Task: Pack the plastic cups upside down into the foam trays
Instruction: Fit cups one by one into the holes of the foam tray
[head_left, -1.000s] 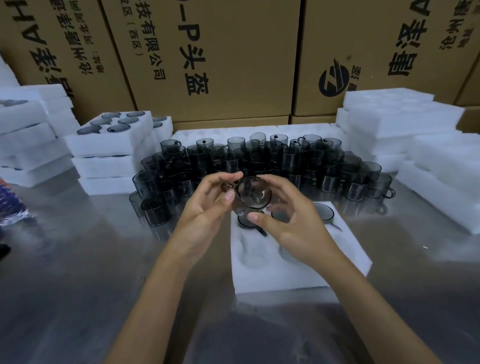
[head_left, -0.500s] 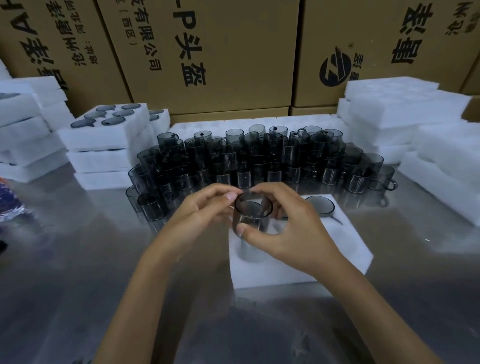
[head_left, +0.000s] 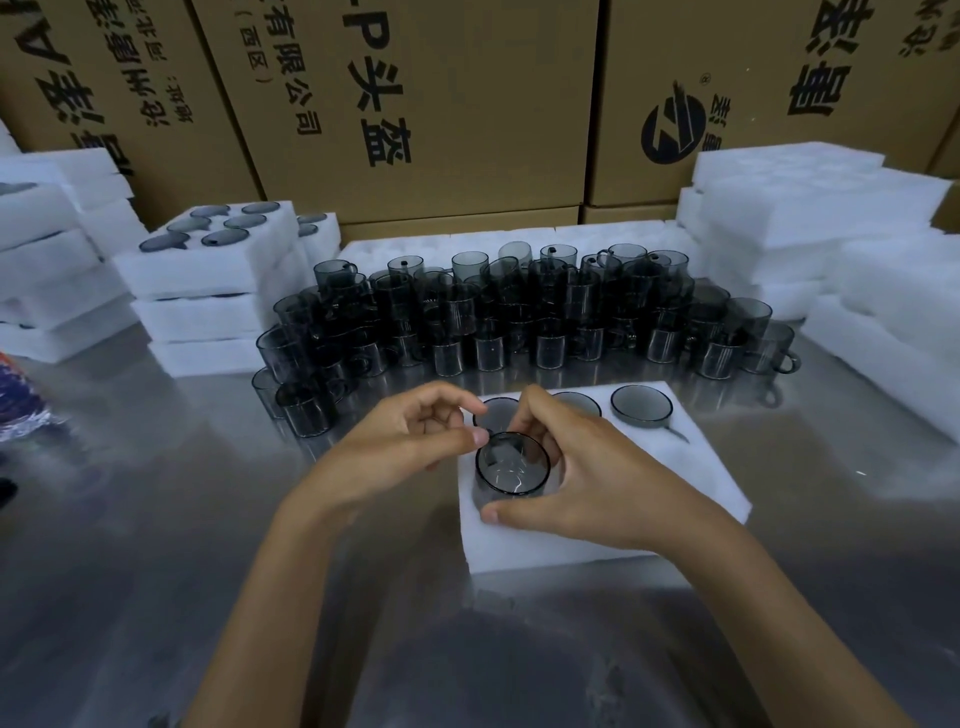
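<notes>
A white foam tray (head_left: 675, 488) lies on the steel table in front of me. Three smoky grey cups sit upside down in its back row, the rightmost cup (head_left: 640, 406) fully in view. My right hand (head_left: 587, 478) grips another grey cup (head_left: 512, 464) bottom-up over the tray's front-left pocket, thumb and fingers round its wall. My left hand (head_left: 410, 441) is at the cup's left rim, its thumb tip touching the edge and its fingers curled. How deep the cup sits in the pocket is hidden by my hands.
Several loose grey cups (head_left: 519, 317) crowd the table behind the tray. Stacks of filled foam trays (head_left: 208, 275) stand at the back left, plain foam stacks (head_left: 810, 218) at the right. Cardboard boxes (head_left: 441, 104) wall off the back.
The cup has turned from tilted toward me to bottom-up and has come down onto the tray's front-left pocket. Both hands moved down with it.
</notes>
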